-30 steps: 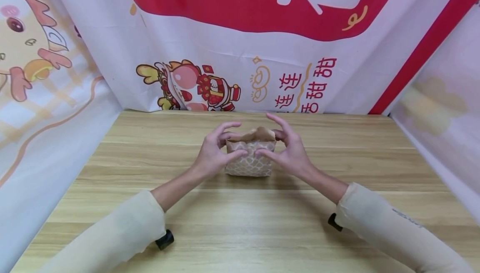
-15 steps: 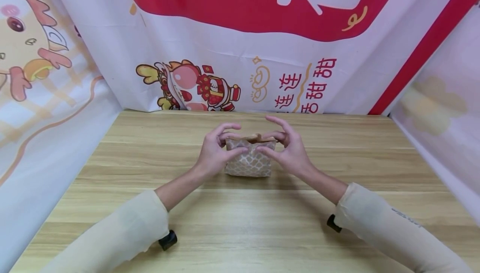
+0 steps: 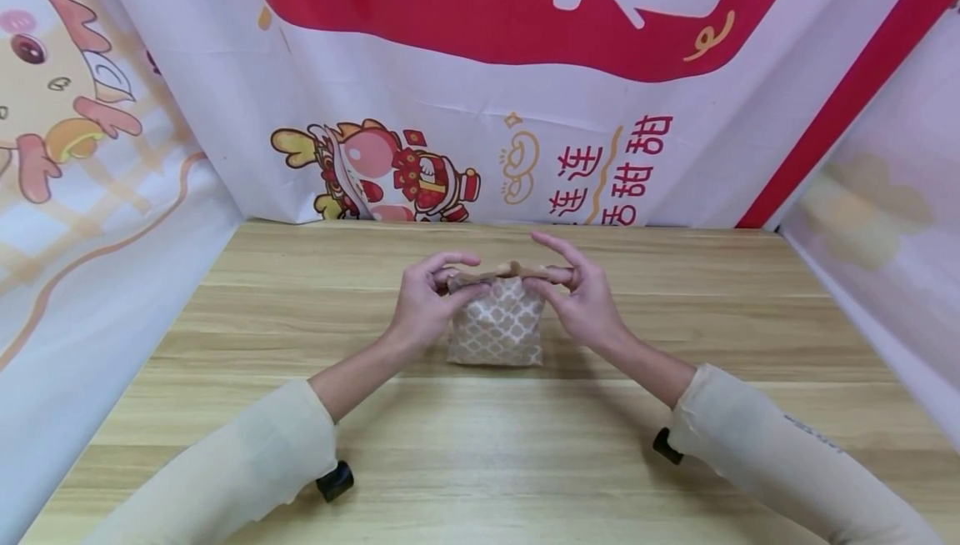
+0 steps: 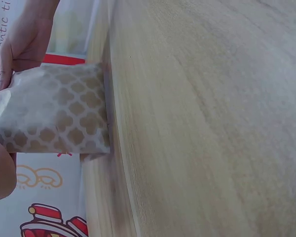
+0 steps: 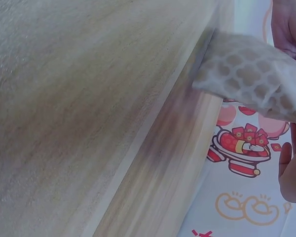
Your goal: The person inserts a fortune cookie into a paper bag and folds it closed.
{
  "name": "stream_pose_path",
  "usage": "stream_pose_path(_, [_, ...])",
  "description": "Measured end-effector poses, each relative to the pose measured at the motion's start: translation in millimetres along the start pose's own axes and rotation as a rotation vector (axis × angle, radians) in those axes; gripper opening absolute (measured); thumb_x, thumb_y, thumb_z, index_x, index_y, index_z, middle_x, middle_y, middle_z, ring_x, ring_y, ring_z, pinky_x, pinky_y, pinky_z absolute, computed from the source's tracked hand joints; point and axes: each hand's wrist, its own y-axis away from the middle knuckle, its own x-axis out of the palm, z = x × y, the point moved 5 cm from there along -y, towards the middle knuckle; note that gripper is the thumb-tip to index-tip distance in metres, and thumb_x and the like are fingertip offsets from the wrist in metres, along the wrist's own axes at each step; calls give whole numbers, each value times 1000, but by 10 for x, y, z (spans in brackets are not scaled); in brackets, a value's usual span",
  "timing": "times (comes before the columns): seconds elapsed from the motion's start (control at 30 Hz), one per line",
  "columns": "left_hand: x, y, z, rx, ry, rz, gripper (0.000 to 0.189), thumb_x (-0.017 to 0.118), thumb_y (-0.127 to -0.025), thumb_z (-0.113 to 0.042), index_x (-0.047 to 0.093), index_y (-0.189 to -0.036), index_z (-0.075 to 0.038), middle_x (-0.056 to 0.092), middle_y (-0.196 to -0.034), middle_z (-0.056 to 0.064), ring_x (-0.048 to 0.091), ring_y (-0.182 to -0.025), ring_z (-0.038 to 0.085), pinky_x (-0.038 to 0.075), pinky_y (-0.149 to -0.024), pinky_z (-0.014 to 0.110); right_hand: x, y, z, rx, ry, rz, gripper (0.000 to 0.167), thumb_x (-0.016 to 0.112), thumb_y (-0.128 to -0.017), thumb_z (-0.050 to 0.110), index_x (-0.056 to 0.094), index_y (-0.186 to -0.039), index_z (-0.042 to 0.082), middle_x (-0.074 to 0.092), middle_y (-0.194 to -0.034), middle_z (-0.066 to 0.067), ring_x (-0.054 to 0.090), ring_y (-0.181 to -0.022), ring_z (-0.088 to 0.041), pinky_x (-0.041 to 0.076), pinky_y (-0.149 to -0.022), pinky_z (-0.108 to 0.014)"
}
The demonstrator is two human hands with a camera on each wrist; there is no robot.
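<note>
A small brown paper bag (image 3: 497, 328) with a white lattice pattern stands on the wooden table between both hands. Its top edge is bent over and crumpled. My left hand (image 3: 423, 299) pinches the upper left corner, thumb on the near face and fingers behind. On the other side my right hand (image 3: 588, 299) pinches the upper right part the same way, its index finger raised off the paper. In the left wrist view the patterned face of the bag (image 4: 64, 113) shows broadly; the right wrist view has the bag (image 5: 251, 74) from its side, with both hands at its top.
The wooden table (image 3: 480, 453) spreads out around the bag. A white and red printed cloth (image 3: 465, 95) hangs along the back edge, and printed cloths also hang at the left and right. Small black devices (image 3: 334, 480) sit under the sleeve cuffs.
The bag's top, gaping open a second ago, is now pressed together and bent over. Its near face has straightened and shows more of the pattern. Both thumbs have shifted up toward the top edge.
</note>
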Motion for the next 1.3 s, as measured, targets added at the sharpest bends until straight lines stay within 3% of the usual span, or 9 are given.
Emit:
stream_pose_path(0.1, [-15,2,6,-10,-9,-2,36,77,-85,11,67,-120,7,75,-109,22,75,-89,12,62,-80,28,8,3,9,1,9,9,64,68,-90,-15,48,-150,-3,72,-109,-28,72,-72,-8,48,-49,-16])
stream_pose_path(0.2, [-41,8,3,-10,-48,-7,33,77,-87,6,70,-120,5,77,-103,20,69,-70,10,58,-62,21,28,8,27,-13,7,25,62,66,-92,-15,47,-150,-4,71,-112,-30,74,-82,-7,57,-61,-18])
stream_pose_path(0.3, [-63,13,-9,-9,-93,-9,31,77,-89,3,72,-119,3,77,-97,18,53,-54,8,44,-48,17,40,13,45,-20,-1,42,61,64,-93,-16,46,-150,-5,70,-113,-31,75,-90,-7,61,-70,-23])
stream_pose_path(0.4, [-71,10,-17,-9,-95,-11,31,78,-89,3,73,-119,3,77,-99,18,49,-51,8,42,-45,17,41,13,51,-27,0,50,60,63,-94,-15,46,-150,-5,71,-113,-31,75,-87,-8,61,-67,-23])
stream_pose_path(0.57, [-62,2,-16,-25,-39,-7,35,78,-86,7,71,-120,5,76,-107,20,67,-64,10,55,-56,19,31,9,52,-31,9,42,60,65,-92,-15,48,-149,-3,72,-111,-29,74,-81,-9,52,-53,-19])
stream_pose_path(0.77, [-48,2,-34,-16,-6,11,42,76,-84,13,67,-125,8,74,-109,24,76,-87,16,62,-76,27,23,4,38,-16,-22,43,63,66,-90,-17,49,-148,-2,73,-108,-29,76,-85,-11,58,-58,-21])
stream_pose_path(0.93, [-43,-6,-69,2,-9,2,43,77,-82,15,67,-123,8,75,-106,24,75,-82,14,62,-71,24,27,-10,64,-32,-17,41,62,66,-89,-18,49,-147,-3,73,-106,-29,71,-70,-10,51,-52,-17])
stream_pose_path(1.07, [-41,-15,-81,21,-20,-8,41,78,-83,13,69,-122,7,75,-101,24,72,-71,12,57,-59,20,29,-21,78,-44,-12,37,61,66,-90,-18,50,-146,-4,73,-106,-29,67,-63,-10,48,-50,-16])
stream_pose_path(1.3, [-56,-31,-74,54,-35,16,39,76,-85,12,68,-123,7,74,-109,25,73,-82,12,61,-69,22,34,-34,73,-69,-17,23,53,65,-91,-18,53,-141,-8,72,-109,-31,72,-75,-8,56,-59,-18])
